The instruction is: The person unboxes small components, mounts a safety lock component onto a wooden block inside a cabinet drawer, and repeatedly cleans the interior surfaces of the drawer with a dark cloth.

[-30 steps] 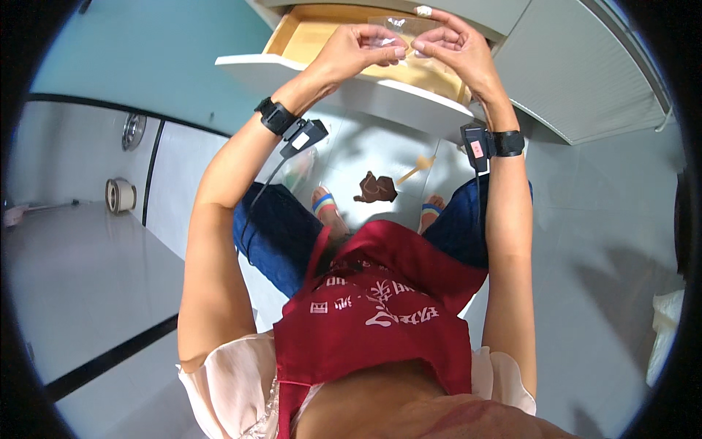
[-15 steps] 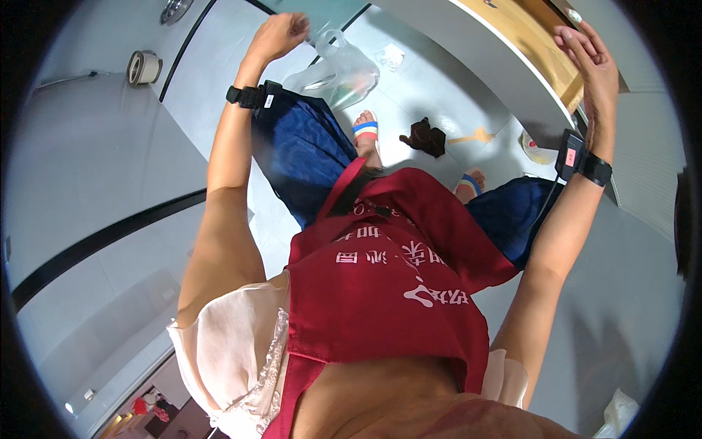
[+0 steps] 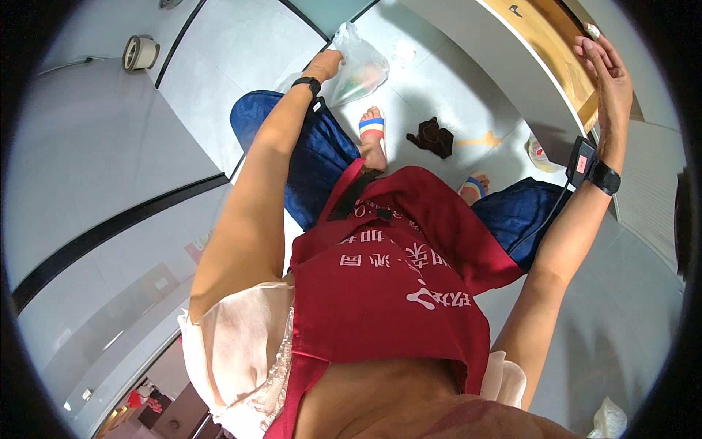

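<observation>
My left hand point(image 3: 324, 66) is stretched out low to the left, its fingers curled against the side of a translucent plastic bag point(image 3: 360, 72). Reddish and green contents show through the bag, which stands on the tiled floor. The fingertips are partly hidden there. Up at the right, my right hand point(image 3: 608, 72) is raised beside an open drawer point(image 3: 545, 44) with a white front and wooden inside. Its fingers are loosely bent and apart. A small white thing point(image 3: 591, 31) shows at one fingertip; whether it is held or wrapped on cannot be made out.
A dark brown crumpled cloth point(image 3: 433, 137) lies on the floor ahead of my sandalled feet. Next to it is a flat tan piece point(image 3: 479, 139). A small bag point(image 3: 540, 154) sits below the drawer. Grey cabinet panels point(image 3: 102, 146) flank my left side.
My left hand has come down and to the right, from above the plastic bag to its side. The bag's shape has shifted. My right hand stays raised by the drawer.
</observation>
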`<action>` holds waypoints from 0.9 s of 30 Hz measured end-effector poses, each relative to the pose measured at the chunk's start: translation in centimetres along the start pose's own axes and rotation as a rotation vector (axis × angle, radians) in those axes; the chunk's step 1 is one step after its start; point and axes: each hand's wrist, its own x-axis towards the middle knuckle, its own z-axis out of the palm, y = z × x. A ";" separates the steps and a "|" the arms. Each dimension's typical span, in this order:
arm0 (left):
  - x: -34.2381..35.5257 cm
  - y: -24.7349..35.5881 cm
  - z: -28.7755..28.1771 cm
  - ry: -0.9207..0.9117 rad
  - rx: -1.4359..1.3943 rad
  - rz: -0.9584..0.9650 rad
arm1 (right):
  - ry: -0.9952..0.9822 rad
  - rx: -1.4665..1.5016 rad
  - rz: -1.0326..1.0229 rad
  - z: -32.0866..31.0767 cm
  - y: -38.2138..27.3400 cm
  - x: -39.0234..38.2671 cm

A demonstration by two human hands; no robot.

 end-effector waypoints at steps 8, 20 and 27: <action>1.1 -11.6 5.4 -0.030 -0.189 -0.126 | -0.015 0.069 -0.052 -0.8 -0.5 2.0; 1.2 6.2 -18.1 -0.486 -0.466 -0.036 | 0.289 0.164 0.082 -6.9 -0.7 -0.6; -2.4 33.8 -36.8 -0.411 -0.290 0.827 | 0.305 0.287 0.075 -8.0 -0.6 0.1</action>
